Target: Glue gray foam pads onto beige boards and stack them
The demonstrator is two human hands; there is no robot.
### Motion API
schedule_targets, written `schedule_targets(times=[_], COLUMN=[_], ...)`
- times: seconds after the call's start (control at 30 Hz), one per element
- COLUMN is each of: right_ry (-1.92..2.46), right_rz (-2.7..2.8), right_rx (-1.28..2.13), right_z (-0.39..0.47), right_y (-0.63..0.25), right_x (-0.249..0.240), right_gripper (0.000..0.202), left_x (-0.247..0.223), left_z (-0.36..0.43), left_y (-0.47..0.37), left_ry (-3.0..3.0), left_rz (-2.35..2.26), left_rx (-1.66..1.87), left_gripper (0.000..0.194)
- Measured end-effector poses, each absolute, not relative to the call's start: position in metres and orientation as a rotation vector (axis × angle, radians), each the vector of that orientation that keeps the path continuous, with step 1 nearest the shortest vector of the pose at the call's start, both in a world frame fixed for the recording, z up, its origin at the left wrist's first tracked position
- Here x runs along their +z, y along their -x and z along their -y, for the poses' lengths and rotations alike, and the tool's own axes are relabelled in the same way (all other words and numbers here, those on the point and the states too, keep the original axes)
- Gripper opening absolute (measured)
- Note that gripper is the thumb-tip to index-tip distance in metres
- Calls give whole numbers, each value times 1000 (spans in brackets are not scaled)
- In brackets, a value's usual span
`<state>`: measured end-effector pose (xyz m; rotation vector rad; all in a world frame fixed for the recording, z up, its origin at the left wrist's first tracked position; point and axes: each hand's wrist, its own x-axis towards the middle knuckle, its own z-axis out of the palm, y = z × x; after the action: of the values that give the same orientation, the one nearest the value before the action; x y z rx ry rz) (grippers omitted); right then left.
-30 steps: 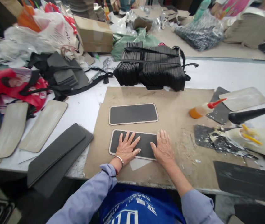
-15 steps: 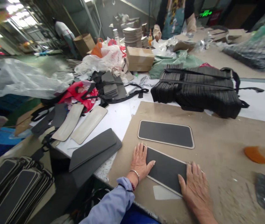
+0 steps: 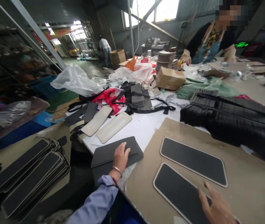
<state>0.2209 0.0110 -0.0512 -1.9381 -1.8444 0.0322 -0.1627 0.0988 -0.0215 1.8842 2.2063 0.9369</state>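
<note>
My left hand [image 3: 120, 158] is over the loose dark grey panels [image 3: 112, 152] at the table's left edge, fingers slightly bent and apart from the thumb, touching or just above the top one. On the brown board, my right hand [image 3: 217, 205] rests at the right end of a dark panel with a pale border [image 3: 181, 191]; its fingers are spread. That panel's far right corner is hidden by the hand. A second pale-bordered dark panel [image 3: 193, 160] lies flat just beyond it.
Two beige panels [image 3: 113, 126] lie left of the brown board [image 3: 143, 180]. Strapped bundles of black pieces [image 3: 235, 124] stand at the right. A pile of bordered panels [image 3: 34, 183] sits lower left. Beyond are a cardboard box [image 3: 171, 78], plastic bags and a co-worker [image 3: 207, 46].
My left hand has left the bordered panel and moved left to the loose grey panels. My right hand stays by the bordered panel. The view has turned left and tilted up.
</note>
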Motion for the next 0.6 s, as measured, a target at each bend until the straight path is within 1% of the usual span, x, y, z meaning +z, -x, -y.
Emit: schedule_targets(times=[0.1, 0.17, 0.23, 0.33, 0.43, 0.6], right_ry=[1844, 1802, 1750, 1693, 1736, 1817], right_rz=[1829, 1835, 1860, 1922, 1980, 1939], right_rx=[272, 418, 532, 659, 760, 770], right_z=[-38, -59, -85, -136, -198, -296], right_y=[-178, -144, -107, -49, 8, 86], right_x=[-50, -45, -36, -19, -6, -9], right_gripper=[47, 42, 39, 34, 32, 36], left_x=[-8, -5, -8, -17, -25, -41], left_z=[-118, -129, -138, -150, -157, -161], left_y=[238, 275, 300, 320, 331, 349], left_ry=[-1299, -936, -733, -614, -544, -474], left_rz=[-2495, -2566, -2568, -2512, -2430, -2279], left_rx=[967, 964, 959, 957, 944, 891], left_gripper=[23, 22, 23, 25, 27, 33])
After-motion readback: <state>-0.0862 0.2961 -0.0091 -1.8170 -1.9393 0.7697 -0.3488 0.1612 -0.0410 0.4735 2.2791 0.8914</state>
